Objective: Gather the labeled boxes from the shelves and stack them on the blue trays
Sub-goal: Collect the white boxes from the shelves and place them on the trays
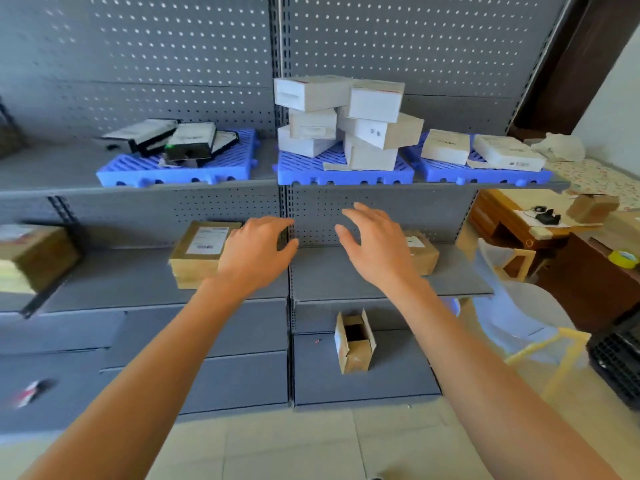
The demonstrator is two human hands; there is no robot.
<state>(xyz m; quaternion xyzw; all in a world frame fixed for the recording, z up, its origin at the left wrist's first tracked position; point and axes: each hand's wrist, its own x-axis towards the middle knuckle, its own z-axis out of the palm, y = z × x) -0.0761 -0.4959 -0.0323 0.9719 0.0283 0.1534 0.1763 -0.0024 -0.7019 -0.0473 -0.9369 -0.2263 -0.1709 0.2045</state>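
Three blue trays stand side by side on the upper shelf. The left tray (138, 173) holds black boxes (188, 142). On the middle tray (346, 173) leans a pile of several white boxes (346, 116). The right tray (485, 174) carries two flat white boxes (485, 150). One shelf lower, a brown labeled box (199, 251) sits just left of my left hand (258, 249). Another brown labeled box (420, 252) is partly hidden behind my right hand (375, 242). Both hands hover with fingers spread, holding nothing.
A brown box (31, 258) lies at the far left of the middle shelf. A small opened carton (355, 342) stands on a lower shelf. To the right are a white chair (519, 317), a wooden desk (502, 216), and a black crate (616, 362).
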